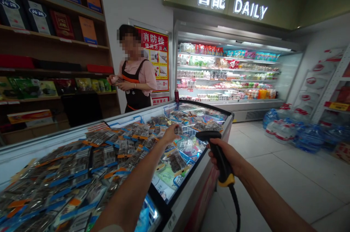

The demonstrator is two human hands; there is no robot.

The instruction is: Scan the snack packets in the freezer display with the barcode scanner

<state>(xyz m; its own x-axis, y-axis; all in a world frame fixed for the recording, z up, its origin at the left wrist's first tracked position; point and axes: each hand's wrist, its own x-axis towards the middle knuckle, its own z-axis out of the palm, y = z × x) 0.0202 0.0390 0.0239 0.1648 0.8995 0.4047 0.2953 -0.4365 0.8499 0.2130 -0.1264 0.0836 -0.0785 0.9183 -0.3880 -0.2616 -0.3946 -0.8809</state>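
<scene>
My right hand (231, 157) is wrapped round the handle of a black and yellow barcode scanner (218, 153), held upright beside the freezer's edge with its cable hanging down. Stretched out over the chest freezer (191, 181), my left hand (170, 134) has its fingers closed on a small clear packet (179, 129) with dark contents; its fingertips are small in view. Around and below that hand lie many similar flat packets (127, 147) with blue or orange strips. One packet (176, 161) rests nearer, over green and white packages (168, 170) inside the freezer.
A person in a black apron (136, 78) stands behind the freezer, hands together. A dark red can (176, 96) stands on the far rim. Lit refrigerated shelves (229, 75) are at the back, bundled water bottles (311, 139) on the right floor, stocked wooden shelves (54, 40) at left.
</scene>
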